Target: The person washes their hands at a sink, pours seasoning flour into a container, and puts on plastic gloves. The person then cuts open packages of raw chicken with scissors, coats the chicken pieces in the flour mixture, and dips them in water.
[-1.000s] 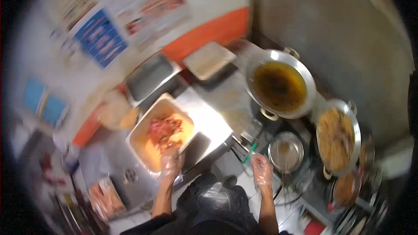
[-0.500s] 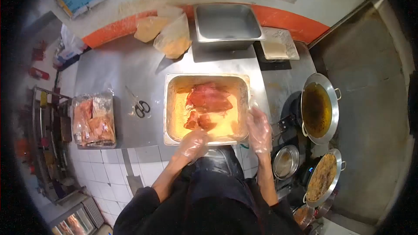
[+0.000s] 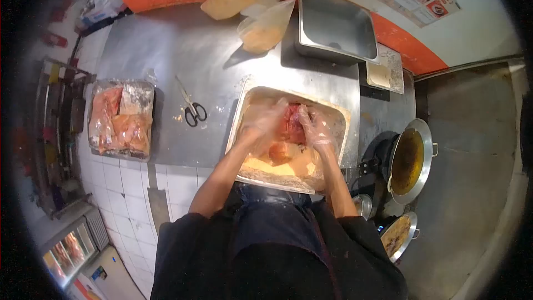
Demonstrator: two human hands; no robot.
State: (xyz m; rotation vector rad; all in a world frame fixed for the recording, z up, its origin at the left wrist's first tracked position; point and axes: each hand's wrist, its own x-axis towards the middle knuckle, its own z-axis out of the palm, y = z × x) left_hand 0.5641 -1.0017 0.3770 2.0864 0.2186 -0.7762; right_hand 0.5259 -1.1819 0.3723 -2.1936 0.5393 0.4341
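Note:
Both hands wear clear plastic gloves and are inside a metal pan (image 3: 345,133) that holds pale yellow powder (image 3: 261,166). My right hand (image 3: 315,129) grips a dark red piece of raw meat (image 3: 294,125) from its right side, fingers curled over the top. Against the left side of that meat is my left hand (image 3: 265,121), smeared by motion, so its fingers are hard to read. A smaller reddish piece of meat (image 3: 278,153) lies in the powder below the hands, partly coated.
Scissors (image 3: 193,112) and a bagged tray of raw meat (image 3: 123,122) lie to the left. Behind are bags of powder (image 3: 264,30) and a deep steel pan (image 3: 338,25). At right, a wok of dark oil (image 3: 410,161) and another wok (image 3: 397,237) sit on burners.
Both hands have moved from the pan's near edge and right side into it, onto the larger meat, which now looks bunched up. The camera view has turned and shifted.

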